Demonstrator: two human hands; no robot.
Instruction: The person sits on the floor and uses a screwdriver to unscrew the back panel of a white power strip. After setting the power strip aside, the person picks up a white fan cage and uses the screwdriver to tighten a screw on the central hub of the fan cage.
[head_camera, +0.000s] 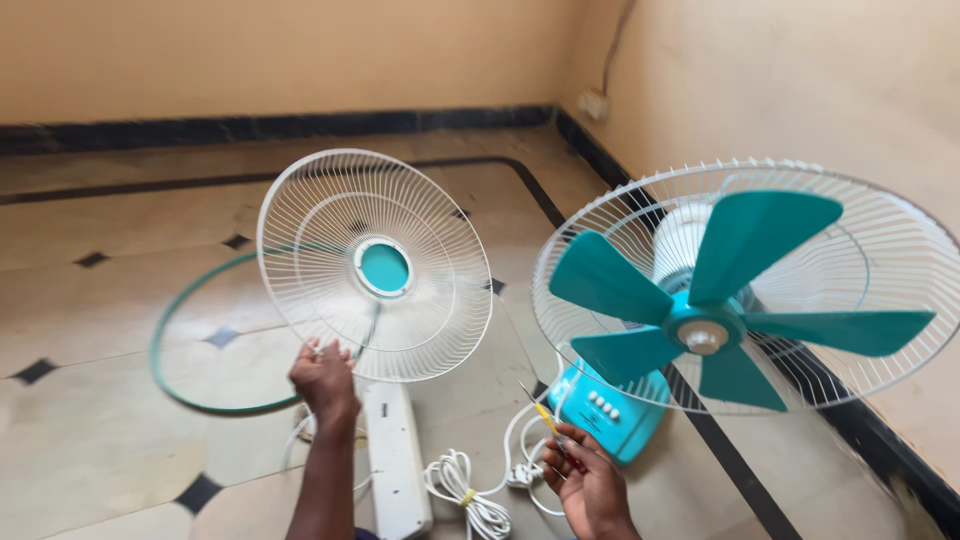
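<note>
Your left hand (322, 378) grips the white front grille (374, 265) at its seven o'clock rim; your right hand (587, 478) clasps a screwdriver (543, 414).

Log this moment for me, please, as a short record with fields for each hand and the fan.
left hand: grips the white front grille by its lower rim, with a teal ring behind it
right hand: holds a yellow-handled screwdriver
fan: teal blades exposed, rear guard on
floor items: white power strip, coiled white cord
</note>
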